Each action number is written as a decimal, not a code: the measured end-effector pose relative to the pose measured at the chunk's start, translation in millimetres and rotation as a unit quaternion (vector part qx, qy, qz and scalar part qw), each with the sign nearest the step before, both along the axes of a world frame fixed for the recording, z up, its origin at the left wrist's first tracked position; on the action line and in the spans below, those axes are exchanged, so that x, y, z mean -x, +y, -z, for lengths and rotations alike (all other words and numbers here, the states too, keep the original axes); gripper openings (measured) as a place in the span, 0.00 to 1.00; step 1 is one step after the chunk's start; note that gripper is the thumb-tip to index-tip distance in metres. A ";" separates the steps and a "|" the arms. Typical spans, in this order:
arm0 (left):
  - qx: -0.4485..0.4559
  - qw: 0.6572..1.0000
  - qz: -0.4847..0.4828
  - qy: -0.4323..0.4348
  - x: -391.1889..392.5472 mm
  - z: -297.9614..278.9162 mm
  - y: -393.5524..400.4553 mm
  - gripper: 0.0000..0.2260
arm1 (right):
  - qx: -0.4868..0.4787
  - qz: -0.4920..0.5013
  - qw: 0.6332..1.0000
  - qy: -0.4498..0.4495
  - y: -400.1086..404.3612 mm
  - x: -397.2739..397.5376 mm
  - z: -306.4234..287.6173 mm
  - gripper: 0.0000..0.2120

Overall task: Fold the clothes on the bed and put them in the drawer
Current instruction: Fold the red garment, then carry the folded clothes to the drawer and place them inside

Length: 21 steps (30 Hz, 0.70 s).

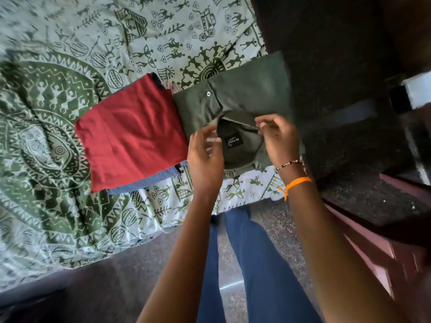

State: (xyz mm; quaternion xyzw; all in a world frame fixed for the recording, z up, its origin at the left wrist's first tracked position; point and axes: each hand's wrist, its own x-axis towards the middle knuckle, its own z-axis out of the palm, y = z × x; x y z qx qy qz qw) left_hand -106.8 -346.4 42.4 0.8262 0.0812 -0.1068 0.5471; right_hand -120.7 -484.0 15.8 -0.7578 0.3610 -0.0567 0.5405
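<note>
A folded olive-green shirt (245, 94) lies at the bed's right corner, collar toward me with a black label showing. My right hand (279, 138) pinches the collar's right edge between thumb and fingertips. My left hand (205, 157) hovers at the collar's left side, fingers relaxed and spread; whether it touches the cloth is unclear. To the left sits a folded red garment (133, 136) on top of a folded blue striped one (149, 180).
The bed carries a green-and-white printed sheet (70, 78). Dark speckled floor (338, 66) lies right of and below the bed. A reddish-brown wooden piece of furniture (382, 241) stands at the right. My blue-trousered legs (251, 264) are at the bed's edge.
</note>
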 end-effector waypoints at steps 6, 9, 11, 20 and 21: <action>0.107 0.991 0.041 0.070 37.1 -62.3 9.2 0.10 | -0.113 0.074 0.991 -0.019 25.4 58.2 -77.4 0.10; 0.134 0.984 0.094 0.076 58.3 -86.8 20.7 0.10 | -0.138 0.115 0.983 -0.039 41.0 91.8 -104.6 0.09; 0.137 0.976 0.146 0.080 76.2 -104.8 31.9 0.09 | -0.138 0.151 0.977 -0.055 55.1 119.6 -125.3 0.10; 0.165 0.921 0.334 0.117 199.0 -186.7 61.7 0.09 | -0.098 0.343 0.923 -0.146 124.5 283.5 -205.5 0.11; 0.169 0.915 0.346 0.121 211.5 -191.4 59.9 0.09 | -0.097 0.356 0.917 -0.153 128.5 297.9 -211.2 0.11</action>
